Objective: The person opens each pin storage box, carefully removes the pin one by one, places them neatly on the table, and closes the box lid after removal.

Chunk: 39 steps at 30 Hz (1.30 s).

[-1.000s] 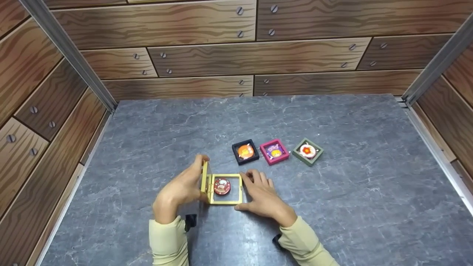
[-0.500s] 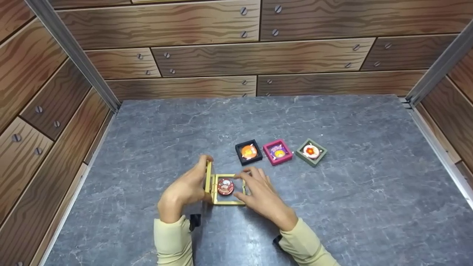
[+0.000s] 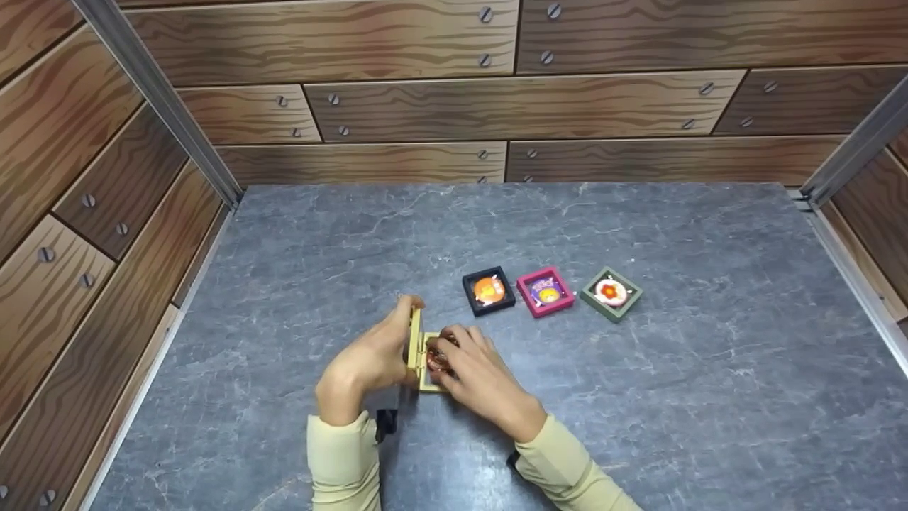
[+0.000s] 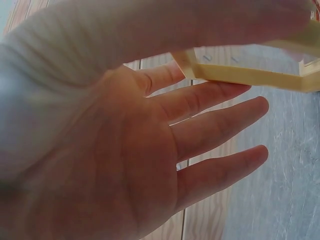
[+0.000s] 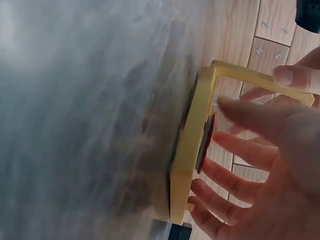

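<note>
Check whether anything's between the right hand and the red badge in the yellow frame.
Nothing visible stands between the right hand and the red badge; the hand's fingers are right at it. The yellow lid stands open to one side, held by the left hand, leaving access free.

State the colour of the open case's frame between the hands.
The case's frame is yellow; the right wrist view shows it best.
</note>
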Tool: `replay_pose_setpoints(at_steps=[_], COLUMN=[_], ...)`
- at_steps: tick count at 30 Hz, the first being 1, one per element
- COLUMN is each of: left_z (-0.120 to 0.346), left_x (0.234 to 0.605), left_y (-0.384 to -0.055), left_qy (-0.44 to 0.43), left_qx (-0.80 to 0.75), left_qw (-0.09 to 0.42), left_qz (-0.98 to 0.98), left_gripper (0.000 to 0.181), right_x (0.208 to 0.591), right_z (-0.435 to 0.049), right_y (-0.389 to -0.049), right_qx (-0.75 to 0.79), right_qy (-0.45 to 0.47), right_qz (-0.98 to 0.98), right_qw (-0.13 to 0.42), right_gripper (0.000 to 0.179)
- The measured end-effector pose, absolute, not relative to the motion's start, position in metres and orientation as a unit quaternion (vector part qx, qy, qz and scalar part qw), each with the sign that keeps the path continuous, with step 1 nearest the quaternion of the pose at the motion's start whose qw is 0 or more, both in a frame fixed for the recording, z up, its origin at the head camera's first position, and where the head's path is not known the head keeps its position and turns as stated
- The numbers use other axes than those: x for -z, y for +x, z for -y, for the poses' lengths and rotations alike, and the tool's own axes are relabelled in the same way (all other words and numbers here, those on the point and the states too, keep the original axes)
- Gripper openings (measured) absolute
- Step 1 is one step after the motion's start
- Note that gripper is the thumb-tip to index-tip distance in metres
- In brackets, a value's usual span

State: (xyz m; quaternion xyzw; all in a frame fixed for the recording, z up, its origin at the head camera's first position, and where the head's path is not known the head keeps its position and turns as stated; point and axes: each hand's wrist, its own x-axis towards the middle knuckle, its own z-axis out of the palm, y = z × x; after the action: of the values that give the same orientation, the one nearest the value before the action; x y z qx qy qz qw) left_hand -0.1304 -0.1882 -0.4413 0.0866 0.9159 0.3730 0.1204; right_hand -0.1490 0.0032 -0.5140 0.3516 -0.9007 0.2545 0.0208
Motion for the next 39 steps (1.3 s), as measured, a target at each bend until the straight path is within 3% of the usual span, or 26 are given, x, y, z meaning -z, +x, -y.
replay_pose_setpoints(at_steps=[8, 23, 39], left_z=[0.182, 0.175, 0.176], left_x=[0.436, 0.434, 0.438], left_y=[-0.132, -0.134, -0.132], left_qy=[0.09, 0.102, 0.076], left_qx=[-0.376, -0.368, -0.354], left_qw=[0.12, 0.105, 0.137], left_qz=[-0.914, -0.918, -0.922], left_gripper=[0.099, 0.098, 0.094], right_x=[0.509, 0.478, 0.494], right_z=[-0.011, -0.034, -0.105], right_y=[-0.149, -0.15, -0.148], right_qx=[-0.254, -0.335, -0.33], right_qy=[0.361, 0.282, 0.192], right_qz=[0.896, 0.899, 0.924], right_qw=[0.038, -0.029, 0.003], right_gripper=[0.033, 0.041, 0.033])
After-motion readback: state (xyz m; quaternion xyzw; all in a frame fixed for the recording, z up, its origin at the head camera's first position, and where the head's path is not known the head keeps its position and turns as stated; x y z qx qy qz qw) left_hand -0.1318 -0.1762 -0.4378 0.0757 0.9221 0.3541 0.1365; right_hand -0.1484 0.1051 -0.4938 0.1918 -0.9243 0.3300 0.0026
